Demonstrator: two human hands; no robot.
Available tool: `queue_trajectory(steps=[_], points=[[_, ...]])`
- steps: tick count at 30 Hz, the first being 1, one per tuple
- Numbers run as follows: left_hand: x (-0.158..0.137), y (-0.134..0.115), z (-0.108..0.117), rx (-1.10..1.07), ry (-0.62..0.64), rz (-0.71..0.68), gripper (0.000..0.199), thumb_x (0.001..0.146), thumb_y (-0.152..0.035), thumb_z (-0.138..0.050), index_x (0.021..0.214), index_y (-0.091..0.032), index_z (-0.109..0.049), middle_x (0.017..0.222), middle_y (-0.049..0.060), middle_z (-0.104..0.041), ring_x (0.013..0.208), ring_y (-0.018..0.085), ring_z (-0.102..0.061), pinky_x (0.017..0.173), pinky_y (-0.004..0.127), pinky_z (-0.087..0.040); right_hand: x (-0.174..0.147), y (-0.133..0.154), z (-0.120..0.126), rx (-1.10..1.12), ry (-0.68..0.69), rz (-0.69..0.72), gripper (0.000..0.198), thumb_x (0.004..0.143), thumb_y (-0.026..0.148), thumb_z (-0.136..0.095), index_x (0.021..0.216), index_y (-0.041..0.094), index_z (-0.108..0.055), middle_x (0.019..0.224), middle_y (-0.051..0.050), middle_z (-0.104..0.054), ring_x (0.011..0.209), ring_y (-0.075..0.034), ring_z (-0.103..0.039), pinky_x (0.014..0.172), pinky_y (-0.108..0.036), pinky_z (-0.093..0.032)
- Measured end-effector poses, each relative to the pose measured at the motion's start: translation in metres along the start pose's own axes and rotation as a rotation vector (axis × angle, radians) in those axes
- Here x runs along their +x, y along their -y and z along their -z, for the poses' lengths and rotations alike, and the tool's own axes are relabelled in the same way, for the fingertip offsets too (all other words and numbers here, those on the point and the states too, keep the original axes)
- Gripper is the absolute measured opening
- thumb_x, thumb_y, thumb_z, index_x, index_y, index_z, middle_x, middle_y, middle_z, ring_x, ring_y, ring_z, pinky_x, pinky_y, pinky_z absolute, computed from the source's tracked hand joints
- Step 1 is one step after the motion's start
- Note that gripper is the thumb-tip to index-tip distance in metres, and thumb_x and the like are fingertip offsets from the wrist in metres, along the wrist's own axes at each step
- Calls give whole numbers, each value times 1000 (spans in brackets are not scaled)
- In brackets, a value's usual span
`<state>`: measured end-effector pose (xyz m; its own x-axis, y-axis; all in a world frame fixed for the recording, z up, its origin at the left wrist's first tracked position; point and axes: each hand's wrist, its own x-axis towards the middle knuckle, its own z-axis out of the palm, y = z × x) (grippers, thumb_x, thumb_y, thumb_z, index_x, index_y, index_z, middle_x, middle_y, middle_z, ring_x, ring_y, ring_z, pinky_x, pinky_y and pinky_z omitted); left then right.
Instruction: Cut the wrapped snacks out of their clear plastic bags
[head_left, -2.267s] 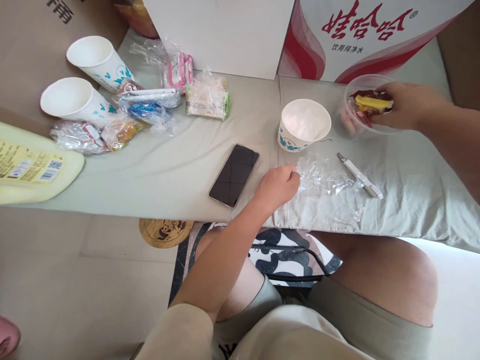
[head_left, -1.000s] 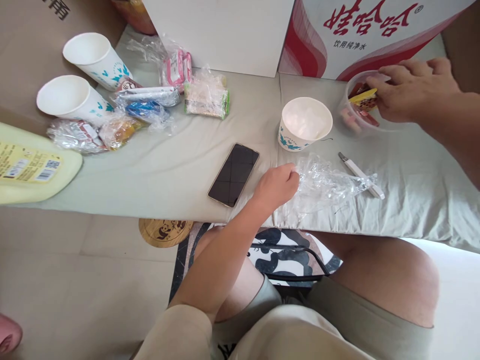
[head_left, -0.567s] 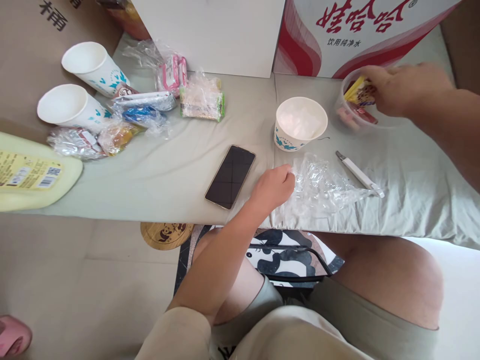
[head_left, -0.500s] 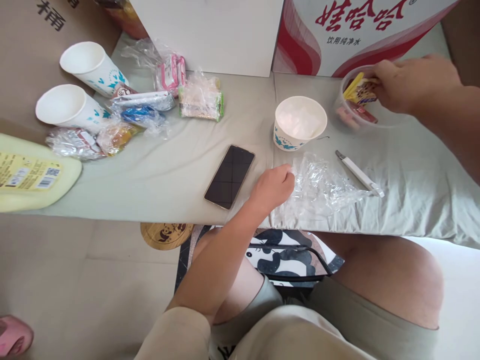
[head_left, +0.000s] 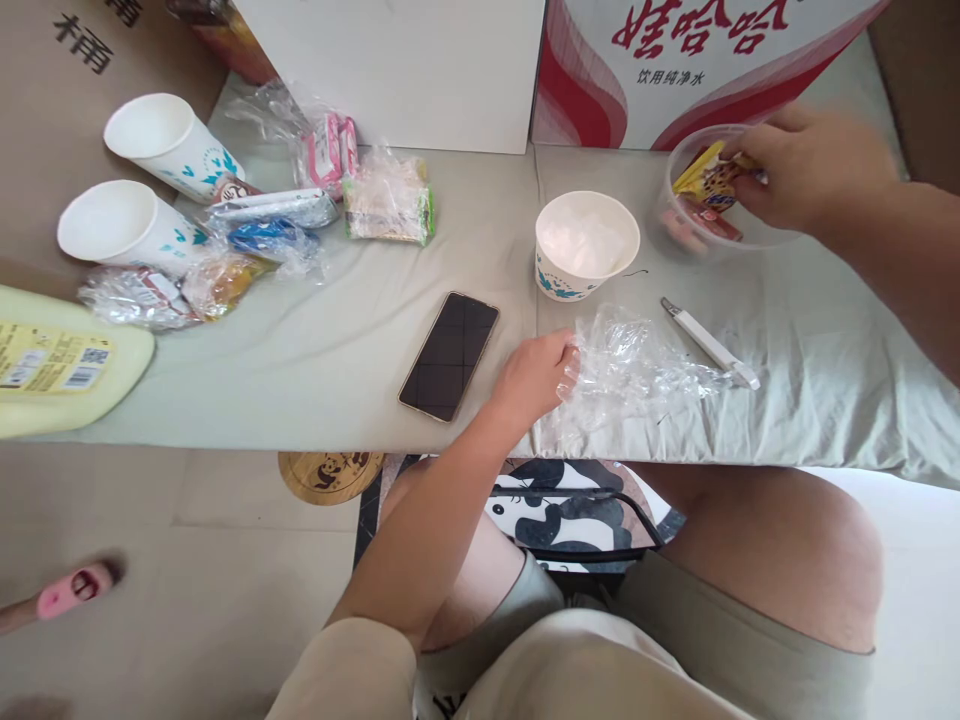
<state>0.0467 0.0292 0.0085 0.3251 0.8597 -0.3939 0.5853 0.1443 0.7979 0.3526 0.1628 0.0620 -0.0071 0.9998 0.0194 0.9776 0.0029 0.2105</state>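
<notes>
My right hand is over a clear round plastic tub at the upper right, its fingers closed on a yellow snack packet. Red packets lie in the tub below. On the cloth, my left hand is closed at the left edge of a crumpled clear plastic bag, pinching it. A white paper bowl with whitish, translucent contents stands between the two hands. Right of the bag lies a white utility knife. A dark-screened phone rests left of my left hand.
Two tilted paper cups lie at the left beside wrapped snacks and a green-edged packet. A pale yellow bottle lies at the left edge. A white-and-red carton stands behind. Someone's pink slipper is on the floor.
My right hand has shifted slightly over the tub, and the yellow packet has turned to show more of its face. The pink slipper at lower left has moved right. The view has shifted slightly.
</notes>
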Motion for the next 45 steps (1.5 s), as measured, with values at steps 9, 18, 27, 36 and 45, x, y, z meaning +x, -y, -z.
queue_trajectory(steps=[9, 18, 27, 36, 45], points=[[3, 7, -4, 85, -7, -110, 23, 89, -22, -45, 70, -23, -33, 66, -1, -40, 64, 16, -35, 62, 33, -26, 0, 3, -6, 82, 63, -49, 51, 91, 15, -67, 142, 17, -66, 144, -18, -63, 131, -30, -59, 97, -43, -48], [3, 7, -3, 155, -27, -130, 23, 94, -29, -42, 72, -23, -42, 69, 0, -50, 67, 17, -45, 63, 31, -28, -62, 27, 23, 310, -327, -64, 38, 90, 19, -46, 116, 15, -72, 117, -18, -75, 115, -32, -69, 102, -49, -51], [3, 3, -5, 159, 5, -164, 20, 94, -25, -43, 80, -22, -56, 77, 1, -61, 76, 18, -54, 70, 29, -35, -214, 62, -24, 669, 87, 437, 49, 91, 46, -61, 137, 28, -54, 96, -7, -78, 93, -33, -75, 82, -48, -58], [23, -18, -19, 38, -14, -115, 14, 93, -26, -48, 87, -20, -59, 69, -1, -57, 68, 15, -53, 67, 29, -37, -256, 75, -36, 539, 295, 571, 13, 97, 30, -52, 92, 26, -63, 75, 0, -74, 56, -19, -63, 51, -30, -27], [29, -5, -10, -103, -240, -224, 19, 90, -27, -54, 107, -23, -63, 112, 6, -72, 102, 18, -68, 93, 33, -54, -253, 53, -30, 655, 454, 514, 20, 100, 26, -50, 103, 25, -70, 70, -1, -71, 59, -17, -63, 57, -29, -34]])
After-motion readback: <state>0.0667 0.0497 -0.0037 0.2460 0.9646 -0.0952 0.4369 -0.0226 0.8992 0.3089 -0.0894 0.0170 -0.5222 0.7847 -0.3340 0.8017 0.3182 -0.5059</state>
